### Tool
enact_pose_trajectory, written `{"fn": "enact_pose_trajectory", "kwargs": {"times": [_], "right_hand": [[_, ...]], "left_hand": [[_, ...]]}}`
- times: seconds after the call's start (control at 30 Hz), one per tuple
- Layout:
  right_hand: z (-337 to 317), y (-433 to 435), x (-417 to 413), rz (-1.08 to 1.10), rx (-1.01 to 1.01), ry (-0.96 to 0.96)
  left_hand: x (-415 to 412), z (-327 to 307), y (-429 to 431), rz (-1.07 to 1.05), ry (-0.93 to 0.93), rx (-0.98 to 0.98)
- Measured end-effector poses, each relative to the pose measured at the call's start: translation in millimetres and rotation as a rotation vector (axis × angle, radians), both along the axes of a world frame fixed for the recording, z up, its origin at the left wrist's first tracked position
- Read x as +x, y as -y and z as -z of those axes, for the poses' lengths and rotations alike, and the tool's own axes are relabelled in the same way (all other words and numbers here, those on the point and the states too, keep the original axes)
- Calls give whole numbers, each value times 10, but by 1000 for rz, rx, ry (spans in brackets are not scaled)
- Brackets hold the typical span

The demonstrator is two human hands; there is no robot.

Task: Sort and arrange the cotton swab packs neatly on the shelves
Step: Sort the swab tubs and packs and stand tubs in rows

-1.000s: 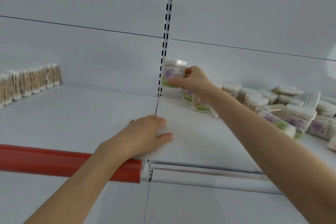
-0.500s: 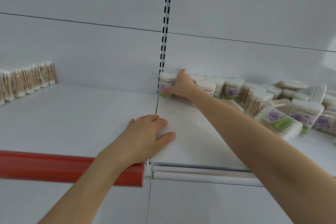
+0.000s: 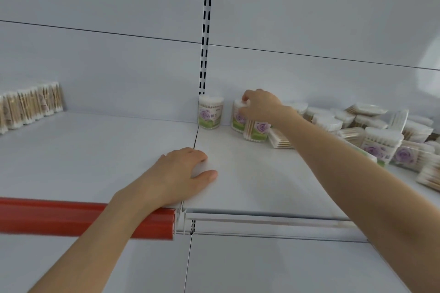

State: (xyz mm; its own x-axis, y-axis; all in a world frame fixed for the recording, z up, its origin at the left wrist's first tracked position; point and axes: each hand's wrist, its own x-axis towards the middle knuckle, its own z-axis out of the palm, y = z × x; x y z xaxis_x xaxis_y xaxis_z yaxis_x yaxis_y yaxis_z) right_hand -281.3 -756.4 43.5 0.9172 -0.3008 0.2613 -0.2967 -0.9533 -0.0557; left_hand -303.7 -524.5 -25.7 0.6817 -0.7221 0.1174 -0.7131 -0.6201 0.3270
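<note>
Head view only. Right hand is at the back of the white painted metal shelf, fingers curled over the top of an upright clear plastic swab tub with a purple rose label, pinching it at the lid end. That tub stands near, but apart from, an identical tub parked upright in the back corner below the slotted white upright. A third tub sits right against the held one. Left hand lies palm-down on the shelf near the red plastic front rail, gripping nothing, likely just bracing. A loose heap of the same tubs and flat packs lies to the right, and there is a tidy row of clear bagged wooden-stick swabs far left. Judgement: the tubs are light, with stiff thin walls and smooth sides, so slippery, and tall enough to tip easily. A top pinch is fine for sliding. For a lift, grip the side walls below the lid, since the lid may pop off.
</note>
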Motion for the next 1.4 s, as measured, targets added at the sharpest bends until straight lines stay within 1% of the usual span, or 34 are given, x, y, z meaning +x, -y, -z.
{"fn": "enact_pose_trajectory", "kwargs": {"times": [0.17,0.27,0.43,0.5,0.53,0.57,0.63,0.7,0.73,0.8,0.83,0.87,0.9,1.03,1.1,1.17,1.23,1.4], "right_hand": [[62,68,-71,-55,39,51],[56,90,-182,-103,32,36],[35,-13,-571,-260,51,43],[16,-110,-737,-329,75,39],[7,-151,-806,-355,98,31],[-8,-182,-868,-372,144,26],[-52,-182,-971,-391,305,64],[-122,-96,-1062,-387,468,131],[-153,-25,-1108,-375,525,123],[-175,112,-1200,-358,593,-15],[-159,171,-1230,-356,593,-95],[-130,212,-1244,-350,582,-136],[-101,228,-1243,-337,573,-125],[-50,97,-1075,-281,542,69],[-34,-72,-923,-253,483,142],[-4,-246,-741,-212,423,202],[34,-407,-567,-178,378,221],[92,-682,-271,-165,298,180]], "left_hand": [[-14,-65,16,-9,-18,-92],[32,-105,35,-30,-10,-162],[111,-241,230,-26,36,-300],[118,-301,358,-2,5,-345],[113,-324,418,19,-42,-369],[101,-340,471,42,-109,-397],[74,-355,554,82,-225,-451],[68,-351,597,93,-227,-481],[79,-347,600,89,-200,-493],[104,-348,559,84,-175,-510],[115,-354,516,83,-184,-522],[128,-363,458,80,-197,-544],[139,-374,387,73,-207,-579],[203,-412,44,-14,-196,-774],[243,-418,-128,-74,-176,-857],[282,-412,-278,-126,-149,-897],[321,-399,-390,-153,-120,-908],[410,-369,-519,-161,-100,-920]]}}
